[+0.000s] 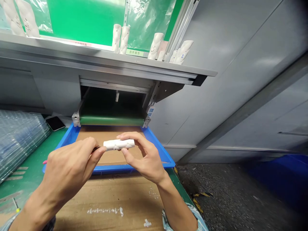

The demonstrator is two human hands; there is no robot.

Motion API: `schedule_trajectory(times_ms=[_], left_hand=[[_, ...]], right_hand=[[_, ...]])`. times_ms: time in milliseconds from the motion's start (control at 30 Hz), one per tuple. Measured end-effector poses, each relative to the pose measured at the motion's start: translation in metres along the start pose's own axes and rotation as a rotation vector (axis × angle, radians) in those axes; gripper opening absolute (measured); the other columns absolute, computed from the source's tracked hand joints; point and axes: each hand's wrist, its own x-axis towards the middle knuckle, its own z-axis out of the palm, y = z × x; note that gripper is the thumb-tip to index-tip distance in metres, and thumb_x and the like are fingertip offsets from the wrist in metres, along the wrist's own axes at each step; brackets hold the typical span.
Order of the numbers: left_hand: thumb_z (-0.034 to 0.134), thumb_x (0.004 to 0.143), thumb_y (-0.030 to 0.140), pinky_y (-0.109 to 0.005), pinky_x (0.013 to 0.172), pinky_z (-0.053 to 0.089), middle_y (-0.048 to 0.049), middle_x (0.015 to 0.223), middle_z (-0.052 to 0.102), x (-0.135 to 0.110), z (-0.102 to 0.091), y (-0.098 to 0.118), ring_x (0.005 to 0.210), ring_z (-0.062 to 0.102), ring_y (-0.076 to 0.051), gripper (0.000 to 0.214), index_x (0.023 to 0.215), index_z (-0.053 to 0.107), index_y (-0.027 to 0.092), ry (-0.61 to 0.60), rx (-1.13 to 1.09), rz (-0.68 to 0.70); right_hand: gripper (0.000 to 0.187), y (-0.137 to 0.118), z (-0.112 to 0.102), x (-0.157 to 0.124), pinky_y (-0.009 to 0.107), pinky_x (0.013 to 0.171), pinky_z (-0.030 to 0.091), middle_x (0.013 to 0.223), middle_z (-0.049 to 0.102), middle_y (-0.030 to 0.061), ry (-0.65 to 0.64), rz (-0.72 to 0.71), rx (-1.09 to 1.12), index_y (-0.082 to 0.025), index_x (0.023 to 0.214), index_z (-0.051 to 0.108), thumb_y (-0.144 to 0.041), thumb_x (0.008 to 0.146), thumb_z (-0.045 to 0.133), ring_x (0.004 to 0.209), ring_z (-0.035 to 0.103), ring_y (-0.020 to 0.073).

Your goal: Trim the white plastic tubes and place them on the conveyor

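A white cylindrical plastic part with a wavy patterned surface lies level between my hands, over the blue tray. My right hand is closed on its right end, thumb below and fingers above. My left hand is pinched around a thin dark tool, whose tip reaches the left end of the part. Most of that tool is hidden by the fingers, so its kind does not show. A small pink end sticks out beyond the left hand.
A blue tray lined with cardboard sits below a green conveyor belt, which carries another small white part. Stacked clear plastic trays and a phone lie left. Several white parts stand on the shelf above.
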Motion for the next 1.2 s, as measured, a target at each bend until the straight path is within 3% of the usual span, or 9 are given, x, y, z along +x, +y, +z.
schedule_trajectory(times_ms=[267, 400, 467, 533, 700, 1000, 1200], left_hand=[[0.052, 0.109, 0.055, -0.031, 0.052, 0.029, 0.0047, 0.056, 0.056, -0.0014, 0.0003, 0.0046, 0.046, 0.054, -0.013, 0.046, 0.078, 0.058, 0.023, 0.002, 0.078, 0.045], [0.047, 0.111, 0.055, -0.032, 0.052, 0.032, 0.0012, 0.065, 0.068, -0.0007, 0.0036, 0.0068, 0.052, 0.063, -0.017, 0.041, 0.101, 0.07, 0.023, -0.038, 0.13, 0.042], [0.046, 0.111, 0.055, -0.033, 0.052, 0.034, -0.0019, 0.075, 0.075, -0.0013, 0.0058, 0.0072, 0.054, 0.066, -0.02, 0.042, 0.12, 0.07, 0.021, -0.055, 0.122, 0.041], [0.046, 0.111, 0.054, -0.034, 0.051, 0.034, -0.0036, 0.079, 0.077, -0.0024, 0.0074, 0.0075, 0.055, 0.067, -0.021, 0.043, 0.127, 0.068, 0.02, -0.083, 0.103, 0.048], [0.039, 0.113, 0.05, -0.034, 0.048, 0.028, -0.0008, 0.071, 0.074, -0.005, 0.008, 0.0077, 0.051, 0.067, -0.02, 0.041, 0.112, 0.068, 0.021, -0.153, 0.077, 0.049], [0.022, 0.116, 0.05, -0.034, 0.049, 0.024, -0.0013, 0.082, 0.08, -0.0066, 0.0095, 0.0073, 0.058, 0.072, -0.021, 0.058, 0.102, 0.074, 0.028, -0.216, 0.067, 0.038], [0.029, 0.115, 0.049, -0.033, 0.049, 0.026, -0.0015, 0.075, 0.077, -0.006, 0.0068, 0.0095, 0.052, 0.068, -0.02, 0.051, 0.108, 0.071, 0.023, -0.205, 0.078, 0.036]], right_hand=[[0.027, -0.0018, 0.0005, -0.0002, 0.035, 0.09, 0.06, 0.115, 0.078, 0.0058, -0.021, -0.012, -0.01, -0.024, 0.117, 0.069, -0.013, 0.093, 0.068, 0.108, 0.074, 0.0217], [0.027, -0.0019, 0.0021, -0.0007, 0.036, 0.089, 0.061, 0.114, 0.078, 0.0057, -0.036, -0.021, -0.03, -0.024, 0.118, 0.069, -0.013, 0.093, 0.068, 0.107, 0.075, 0.0219], [0.027, -0.002, 0.0027, -0.0012, 0.036, 0.088, 0.062, 0.114, 0.078, 0.0057, -0.048, -0.025, -0.041, -0.024, 0.118, 0.069, -0.013, 0.093, 0.068, 0.107, 0.075, 0.0223], [0.027, -0.0022, 0.0031, -0.0021, 0.036, 0.087, 0.062, 0.114, 0.078, 0.0059, -0.071, -0.027, -0.044, -0.024, 0.119, 0.068, -0.014, 0.094, 0.068, 0.107, 0.075, 0.0227], [0.028, -0.0028, 0.0039, -0.004, 0.036, 0.087, 0.062, 0.114, 0.077, 0.0054, -0.099, -0.035, -0.051, -0.024, 0.12, 0.068, -0.013, 0.094, 0.068, 0.106, 0.074, 0.0222], [0.029, -0.0035, 0.0039, -0.0048, 0.036, 0.093, 0.062, 0.117, 0.077, 0.0055, -0.11, -0.05, -0.051, -0.024, 0.121, 0.067, -0.012, 0.095, 0.068, 0.108, 0.074, 0.0216], [0.029, -0.0045, 0.0041, -0.0045, 0.034, 0.09, 0.062, 0.115, 0.078, 0.0054, -0.1, -0.069, -0.076, -0.024, 0.12, 0.068, -0.011, 0.094, 0.068, 0.105, 0.075, 0.0205]])
